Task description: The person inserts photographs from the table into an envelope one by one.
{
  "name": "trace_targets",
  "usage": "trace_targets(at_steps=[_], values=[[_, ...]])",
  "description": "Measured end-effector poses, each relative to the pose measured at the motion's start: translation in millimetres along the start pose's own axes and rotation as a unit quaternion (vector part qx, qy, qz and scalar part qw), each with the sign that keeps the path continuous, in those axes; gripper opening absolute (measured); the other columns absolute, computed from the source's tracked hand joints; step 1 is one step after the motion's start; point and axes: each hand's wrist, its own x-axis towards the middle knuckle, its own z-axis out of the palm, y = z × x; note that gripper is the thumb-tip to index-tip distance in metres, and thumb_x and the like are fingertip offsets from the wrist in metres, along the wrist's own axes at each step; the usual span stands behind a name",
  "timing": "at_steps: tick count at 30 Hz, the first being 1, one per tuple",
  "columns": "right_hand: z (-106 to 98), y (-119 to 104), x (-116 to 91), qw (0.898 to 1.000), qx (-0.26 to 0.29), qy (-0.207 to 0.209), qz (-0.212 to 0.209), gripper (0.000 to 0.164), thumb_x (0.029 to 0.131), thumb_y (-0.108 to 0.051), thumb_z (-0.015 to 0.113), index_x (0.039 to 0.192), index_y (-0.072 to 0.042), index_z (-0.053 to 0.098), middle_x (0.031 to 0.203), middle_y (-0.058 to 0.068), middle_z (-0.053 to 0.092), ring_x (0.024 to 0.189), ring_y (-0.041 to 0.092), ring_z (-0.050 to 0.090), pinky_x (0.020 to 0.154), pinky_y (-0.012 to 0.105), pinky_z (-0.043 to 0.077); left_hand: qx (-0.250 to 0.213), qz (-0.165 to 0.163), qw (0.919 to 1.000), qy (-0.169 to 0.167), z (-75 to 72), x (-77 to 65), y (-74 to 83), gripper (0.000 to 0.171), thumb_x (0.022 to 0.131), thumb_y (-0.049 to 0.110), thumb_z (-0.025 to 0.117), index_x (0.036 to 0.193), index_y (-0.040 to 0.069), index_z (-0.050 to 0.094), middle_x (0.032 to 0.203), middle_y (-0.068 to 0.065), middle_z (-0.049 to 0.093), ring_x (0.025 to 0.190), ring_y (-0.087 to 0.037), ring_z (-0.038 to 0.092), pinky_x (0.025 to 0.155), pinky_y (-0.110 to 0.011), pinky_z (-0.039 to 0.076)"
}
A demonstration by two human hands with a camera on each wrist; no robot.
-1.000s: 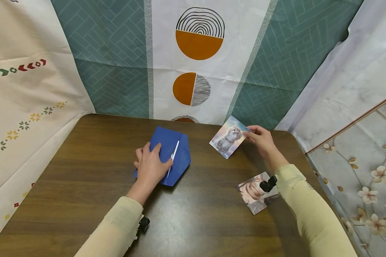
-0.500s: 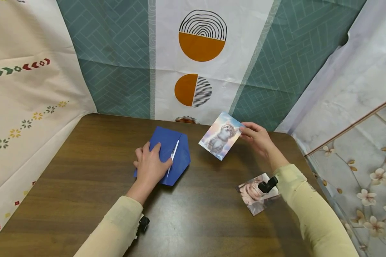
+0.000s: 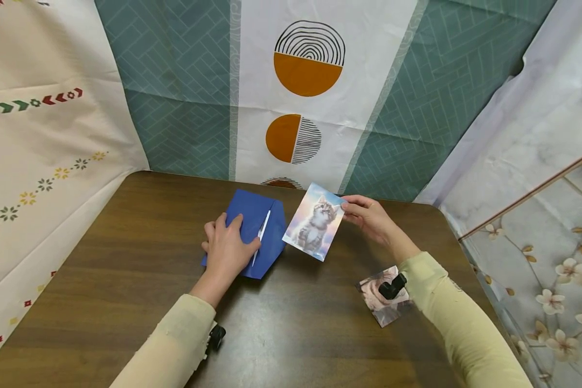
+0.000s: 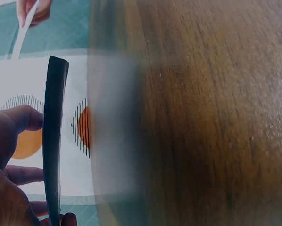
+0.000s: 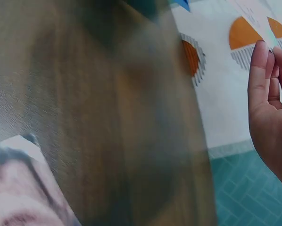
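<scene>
A blue envelope (image 3: pixel 247 207) is in my left hand (image 3: pixel 227 245), its mouth parted in a narrow slit with a pale inside. The left wrist view shows the envelope (image 4: pixel 53 141) edge-on, with thumb and fingers gripping it above the tabletop. My right hand (image 3: pixel 372 221) pinches a kitten card (image 3: pixel 315 223) by its upper right corner. That card is tilted in the air, its left corner beside the envelope's right edge in the head view. Only its pale back shows in the right wrist view, above the right fingertips (image 5: pixel 260 49).
A second cat picture card (image 3: pixel 374 296) lies on the brown wooden table (image 3: pixel 291 334), partly hidden by the right wrist camera (image 3: pixel 393 286). A patterned cloth (image 3: pixel 305 75) hangs behind the table's far edge, with more cloths on both sides.
My right hand has carried the kitten card leftward, close to the envelope, and it now stands more upright. The left hand and envelope have stayed in place.
</scene>
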Motion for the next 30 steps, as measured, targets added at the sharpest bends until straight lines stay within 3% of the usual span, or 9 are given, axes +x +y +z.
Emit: trace_targets(at_steps=[7, 13, 20, 30], values=[[14.3, 19.7, 3.9, 0.999, -0.037, -0.02, 0.016, 0.024, 0.107, 0.0, 0.061, 0.107, -0.016, 0.078, 0.108, 0.002, 0.069, 0.094, 0.015, 0.068, 0.087, 0.026, 0.06, -0.002, 0.001, 1.0, 0.001, -0.7, -0.1, 2.0, 0.074, 0.092, 0.035, 0.077, 0.154, 0.001, 0.055, 0.163, -0.032, 0.035, 0.143, -0.054, 0.027, 0.098, -0.079, 0.036], [29.9, 31.0, 8.5, 0.995, -0.089, -0.043, 0.02, 0.015, 0.105, 0.0, 0.065, 0.116, -0.005, 0.075, 0.106, 0.004, 0.069, 0.094, 0.017, 0.071, 0.088, 0.031, 0.061, -0.003, -0.001, 1.0, 0.001, -0.2, -0.6, 3.7, 0.074, 0.092, 0.036, 0.076, 0.154, 0.002, 0.055, 0.164, -0.032, 0.035, 0.144, -0.054, 0.027, 0.099, -0.08, 0.035], [43.0, 39.9, 19.0, 0.988, -0.137, -0.067, 0.025, 0.02, 0.104, 0.0, 0.067, 0.122, 0.007, 0.071, 0.102, 0.007, 0.071, 0.088, 0.019, 0.073, 0.085, 0.035, 0.063, -0.01, -0.004, 0.9999, 0.0, 0.5, -1.2, 4.3, 0.074, 0.092, 0.036, 0.076, 0.155, 0.002, 0.055, 0.164, -0.032, 0.034, 0.145, -0.053, 0.026, 0.101, -0.08, 0.034], [63.5, 43.8, 26.9, 0.976, -0.194, -0.092, 0.026, 0.024, 0.101, -0.002, 0.071, 0.121, 0.012, 0.071, 0.094, 0.008, 0.071, 0.081, 0.019, 0.072, 0.083, 0.041, 0.064, -0.013, -0.001, 0.9999, -0.003, 1.2, -0.8, 3.5, 0.076, 0.093, 0.038, 0.077, 0.155, 0.002, 0.054, 0.164, -0.032, 0.034, 0.145, -0.054, 0.025, 0.102, -0.079, 0.034]])
